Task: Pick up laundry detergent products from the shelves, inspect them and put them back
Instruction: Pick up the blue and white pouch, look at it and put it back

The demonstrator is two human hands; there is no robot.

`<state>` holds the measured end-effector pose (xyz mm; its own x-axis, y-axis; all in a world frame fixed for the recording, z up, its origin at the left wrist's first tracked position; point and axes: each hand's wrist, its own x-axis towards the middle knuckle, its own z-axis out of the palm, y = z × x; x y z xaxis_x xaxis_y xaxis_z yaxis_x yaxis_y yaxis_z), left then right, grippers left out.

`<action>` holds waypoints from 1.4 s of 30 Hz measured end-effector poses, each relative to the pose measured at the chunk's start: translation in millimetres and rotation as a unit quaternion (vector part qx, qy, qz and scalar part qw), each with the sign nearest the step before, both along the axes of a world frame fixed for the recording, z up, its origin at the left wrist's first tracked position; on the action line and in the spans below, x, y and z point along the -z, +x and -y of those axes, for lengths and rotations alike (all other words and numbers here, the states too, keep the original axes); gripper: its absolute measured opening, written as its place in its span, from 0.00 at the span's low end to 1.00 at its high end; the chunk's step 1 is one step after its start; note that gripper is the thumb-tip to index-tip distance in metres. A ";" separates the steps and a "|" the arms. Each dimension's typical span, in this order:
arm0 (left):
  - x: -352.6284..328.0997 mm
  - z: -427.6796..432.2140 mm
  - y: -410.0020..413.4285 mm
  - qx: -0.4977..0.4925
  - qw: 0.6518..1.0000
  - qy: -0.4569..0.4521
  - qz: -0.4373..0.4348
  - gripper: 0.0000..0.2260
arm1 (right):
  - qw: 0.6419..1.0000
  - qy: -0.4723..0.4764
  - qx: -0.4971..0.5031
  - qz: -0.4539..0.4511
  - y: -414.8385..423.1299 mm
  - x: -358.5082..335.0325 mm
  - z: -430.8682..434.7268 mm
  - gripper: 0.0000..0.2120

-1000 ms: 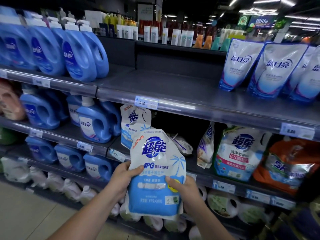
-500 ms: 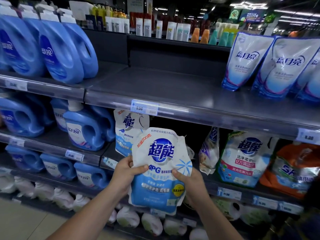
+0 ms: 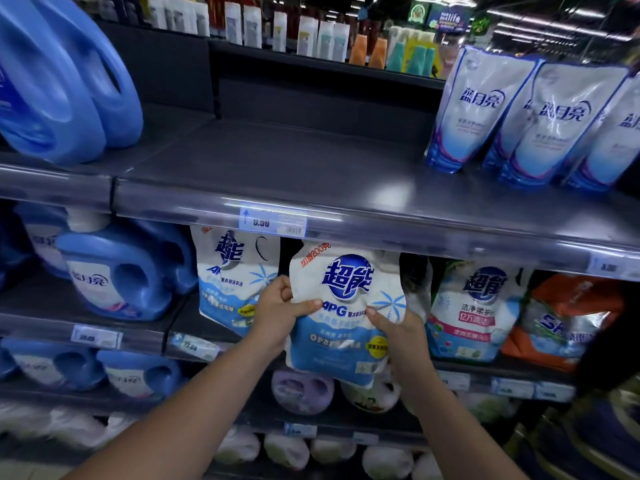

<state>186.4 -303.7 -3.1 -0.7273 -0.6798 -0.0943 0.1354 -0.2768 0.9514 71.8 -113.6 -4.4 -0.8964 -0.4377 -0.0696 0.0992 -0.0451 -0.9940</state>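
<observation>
I hold a white and blue detergent pouch (image 3: 346, 306) upright with both hands, its top just under the front rail of the upper shelf (image 3: 346, 202). My left hand (image 3: 280, 310) grips its left edge, thumb across the front. My right hand (image 3: 401, 330) grips its right edge lower down. A matching pouch (image 3: 232, 282) stands on the middle shelf right behind my left hand. The held pouch hides the shelf space behind it.
Blue detergent jugs (image 3: 117, 275) fill the left shelves. White pouches (image 3: 485, 109) stand on the upper shelf at right. A green and white pouch (image 3: 474, 313) and an orange pouch (image 3: 568, 320) stand right of my hands. Pale bags (image 3: 301, 389) lie on lower shelves.
Both hands have carried the pouch up and forward toward the middle shelf, and my view has moved closer to the shelves. The grip on both edges is unchanged.
</observation>
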 end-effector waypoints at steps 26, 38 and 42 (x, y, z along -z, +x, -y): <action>47.9 0.5 -24.0 -0.052 0.970 -0.186 0.145 0.22 | 0.976 0.152 -0.021 -0.154 -54.8 47.3 10.4 0.12; 45.5 28.7 83.4 -0.188 0.947 -0.188 0.180 0.10 | 0.962 0.123 -0.150 -0.194 41.8 35.0 62.0 0.10; 54.2 77.9 105.5 -0.248 0.923 -0.197 0.219 0.14 | 0.951 0.118 -0.258 -0.122 65.5 31.7 126.5 0.19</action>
<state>291.9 -381.6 -57.2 -0.2682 -0.9631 0.0212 -0.2685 0.0959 0.9585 137.3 -240.2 -36.1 -0.5681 -0.8220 -0.0385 -0.1870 0.1745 -0.9667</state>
